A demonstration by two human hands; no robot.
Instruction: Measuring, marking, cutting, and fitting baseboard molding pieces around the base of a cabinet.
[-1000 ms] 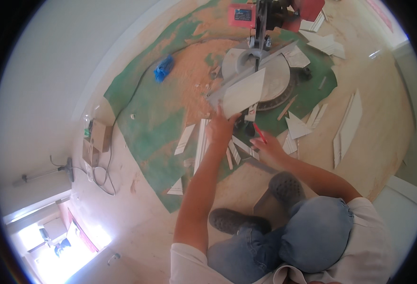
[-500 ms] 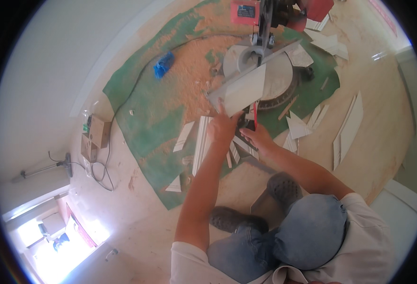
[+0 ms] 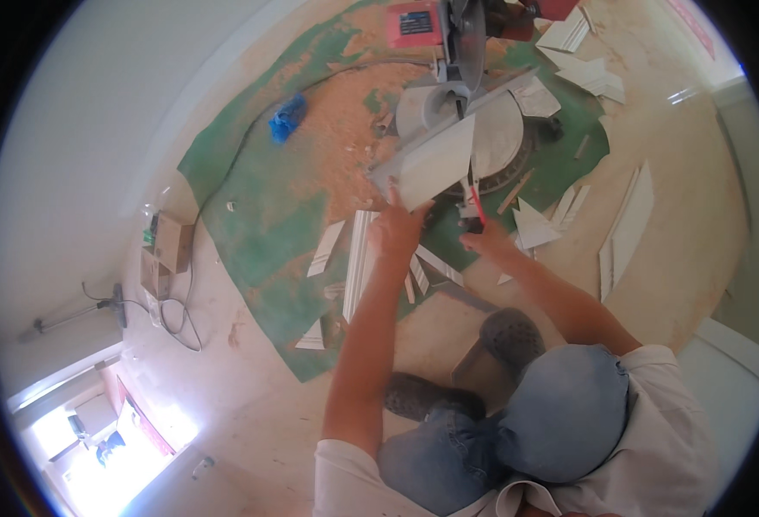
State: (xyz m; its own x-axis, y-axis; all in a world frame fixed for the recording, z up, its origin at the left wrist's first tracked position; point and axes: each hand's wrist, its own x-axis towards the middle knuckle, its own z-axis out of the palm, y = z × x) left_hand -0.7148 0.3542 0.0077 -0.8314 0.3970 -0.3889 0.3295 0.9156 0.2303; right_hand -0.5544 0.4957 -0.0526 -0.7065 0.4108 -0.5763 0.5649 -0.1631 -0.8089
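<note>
My left hand [image 3: 397, 224] is closed on the near left end of a white board [image 3: 431, 155], which lies slanted along the metal fence of a mitre saw [image 3: 500, 133]. My right hand [image 3: 487, 241] is at the saw's front, closed on a slim red pencil-like tool [image 3: 476, 202], pointing up beside the board's right end and a black knob. The saw's red-bodied head and blade [image 3: 470, 52] stand raised above the turntable. Several white moulding strips [image 3: 358, 258] lie beside my left hand.
Sawdust covers part of a green mat [image 3: 259, 284]. A blue crumpled bag [image 3: 286, 119] and a cable lie on it. Cardboard boxes [image 3: 173, 241] stand left; more offcuts [image 3: 625, 233] lie right. My knees and shoes are below. A bright doorway [image 3: 104, 431] is at lower left.
My right hand has moved upward toward the saw, and the red tool now points more steeply up by the board. My left hand stays on the board; the view has shifted slightly.
</note>
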